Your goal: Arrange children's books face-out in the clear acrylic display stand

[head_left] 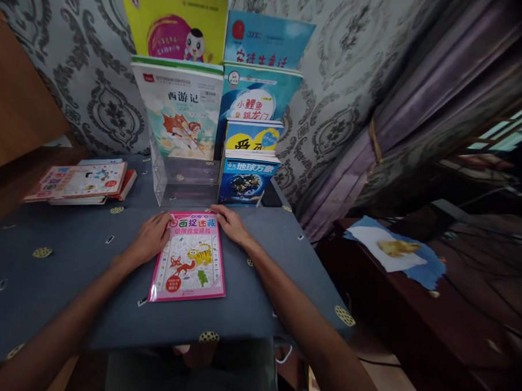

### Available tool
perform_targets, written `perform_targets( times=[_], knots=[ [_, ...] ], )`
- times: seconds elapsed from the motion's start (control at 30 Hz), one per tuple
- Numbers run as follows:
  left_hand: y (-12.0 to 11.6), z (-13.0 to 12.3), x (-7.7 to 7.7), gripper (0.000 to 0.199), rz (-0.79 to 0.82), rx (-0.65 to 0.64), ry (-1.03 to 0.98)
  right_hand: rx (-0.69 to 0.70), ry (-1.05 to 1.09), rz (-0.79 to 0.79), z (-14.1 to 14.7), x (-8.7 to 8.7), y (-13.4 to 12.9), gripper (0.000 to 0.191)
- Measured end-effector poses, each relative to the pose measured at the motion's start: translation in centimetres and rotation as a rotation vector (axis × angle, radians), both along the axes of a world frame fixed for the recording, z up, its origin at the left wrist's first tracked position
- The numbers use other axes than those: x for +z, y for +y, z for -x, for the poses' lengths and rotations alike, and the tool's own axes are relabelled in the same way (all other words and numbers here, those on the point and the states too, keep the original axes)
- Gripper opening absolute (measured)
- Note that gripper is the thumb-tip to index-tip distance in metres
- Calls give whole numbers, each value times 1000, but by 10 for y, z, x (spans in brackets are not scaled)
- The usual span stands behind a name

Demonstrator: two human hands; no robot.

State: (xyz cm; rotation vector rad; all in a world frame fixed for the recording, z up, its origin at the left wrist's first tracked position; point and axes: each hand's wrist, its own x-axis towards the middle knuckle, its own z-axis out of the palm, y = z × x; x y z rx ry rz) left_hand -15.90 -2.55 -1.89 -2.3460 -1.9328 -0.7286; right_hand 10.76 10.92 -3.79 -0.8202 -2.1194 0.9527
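Observation:
A pink picture book lies face up on the grey-blue tablecloth, its cover showing an orange fox and a yellow tiger. My left hand is closed at the book's upper left corner, with the fingers bent along the edge. At the upper right corner my right hand pinches the edge between thumb and fingers. Just beyond the book stands a clear tiered book rack. Its left column holds a white storybook and its lower right a dark blue earth book.
To the left is a stack of books. A yellow-green book and a light blue book stand high in the rack. A black flat object lies beside it. At right, a dark red surface carries a blue cloth.

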Motion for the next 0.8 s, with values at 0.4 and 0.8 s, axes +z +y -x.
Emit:
perform_targets(
  times=[0.4, 0.8],
  knots=[
    [29, -39, 27, 39, 148, -124, 169, -76, 106, 100, 1, 11, -1, 35],
    [60, -80, 23, 41, 107, -377, -33, -83, 130, 124, -3, 19, -1, 38]
  ],
)
